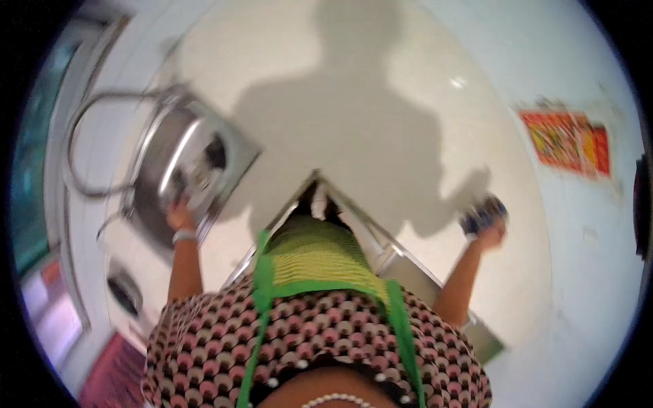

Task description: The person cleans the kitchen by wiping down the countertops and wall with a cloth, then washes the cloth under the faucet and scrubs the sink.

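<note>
At the left, my left hand reaches over the near edge of a steel sink, beside a dark, blurred item. Its fingers are too smeared to tell whether they hold anything. Out to the right, my right hand is closed on a dark blue cloth, at the pale countertop. The cloth looks bunched up, and its far side is blurred.
A curved faucet hose arches left of the sink. A dark oval object lies below it at the left. A red and yellow poster is on the right wall. Cabinet doors lie below the counter's near edge.
</note>
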Motion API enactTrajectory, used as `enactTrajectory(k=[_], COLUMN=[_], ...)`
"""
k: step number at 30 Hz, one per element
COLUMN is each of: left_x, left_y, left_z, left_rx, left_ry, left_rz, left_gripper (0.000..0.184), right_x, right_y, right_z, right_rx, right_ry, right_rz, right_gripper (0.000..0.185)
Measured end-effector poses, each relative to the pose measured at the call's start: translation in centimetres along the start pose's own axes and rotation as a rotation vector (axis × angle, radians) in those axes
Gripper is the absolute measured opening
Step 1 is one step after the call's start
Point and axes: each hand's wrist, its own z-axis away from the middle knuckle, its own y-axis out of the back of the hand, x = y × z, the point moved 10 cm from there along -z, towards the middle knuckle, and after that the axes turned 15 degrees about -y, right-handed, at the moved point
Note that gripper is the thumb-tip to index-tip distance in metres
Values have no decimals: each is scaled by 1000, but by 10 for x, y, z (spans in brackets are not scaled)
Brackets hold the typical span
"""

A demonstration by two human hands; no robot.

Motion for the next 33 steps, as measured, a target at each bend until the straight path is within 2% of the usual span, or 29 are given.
enactTrajectory(k=[1, 2, 3, 4, 5, 6, 7, 8, 9, 10, 11, 12, 13, 14, 15, 17, 19, 21, 22, 24, 27, 29, 30, 32, 33], left_x=[24, -18, 28, -30, 10, 40, 82, 113, 143, 182, 186, 189, 212, 211, 204, 207, 208, 203, 205, 202, 204, 208, 212, 217, 220], left_y=[-11, 43, 37, 102, 63, 37, -8, -25, -47, -94, -108, -130, -158, -168, -185, -218, -244, -257, -278, -285, -311, -333, -343, -362, -366], left_z=[-9, -23, -18, -4, -10, 6, 13, 34, 52, 72, 94, 108, 121, 141, 151, 182, 196, 219, 221, 237, 257, 277, 285, 311, 321], left_rx=[-7, 135, 229, 246, 247, 240, 132, 48, 21, -62, -103, -132, -200, -233, -279, -338, -422, -487, -539, -580, -730, -798, -817, -904, -913], left_ry=[-102, 103, 112, 4, -150, -179, -389, -550, -569, -587, -548, -562, -680, -731, -701, -694, -683, -614, -590, -565, -655, -659, -663, -716, -721], left_rz=[-353, -199, -606, -444, -350, -348, -325, -306, -288, -234, -178, -165, -252, -315, -242, -250, -248, -216, -225, -234, -142, -106, -103, -96, -98], left_gripper=[33, 31, 36, 38, 42, 42, 44, 46, 46, 44, 43, 43, 42, 42, 41, 39, 39, 40, 40, 39, 38, 37, 37, 37, 37], right_x=[-20, -41, -56, -55, -88, -103, -145, -145, -169, -205, -211, -217, -237, -226, -225, -227, -218, -189, -158, -79, 20, 110, 147, 221, 251], right_y=[-17, -33, -59, -24, -35, -58, -85, -91, -102, -131, -136, -166, -222, -240, -226, -236, -238, -216, -198, -136, -26, 62, 96, 172, 205], right_z=[8, 17, 8, 98, 100, 100, 134, 140, 168, 215, 215, 223, 271, 259, 253, 221, 111, 56, 9, -71, -121, -127, -122, -85, -66], right_rx=[-47, -82, -162, -182, -195, -275, -285, -357, -223, -109, -178, -412, -541, -595, -567, -519, -259, -189, -37, 171, 395, 514, 552, 632, 584], right_ry=[-66, -133, -108, 17, 53, 29, 245, 122, 556, 814, 807, 733, 1118, 1072, 1028, 1051, 738, 634, 573, 463, 285, 62, 129, -62, -134], right_rz=[-185, -373, -386, -399, -396, -378, -239, -400, -471, -329, -346, -346, 321, 306, 184, 293, 431, 353, 304, 261, 388, 369, 403, 432, 402], right_gripper=[29, 30, 33, 34, 35, 34, 33, 32, 31, 29, 28, 29, 34, 35, 34, 36, 40, 41, 40, 41, 43, 38, 35, 33, 33])
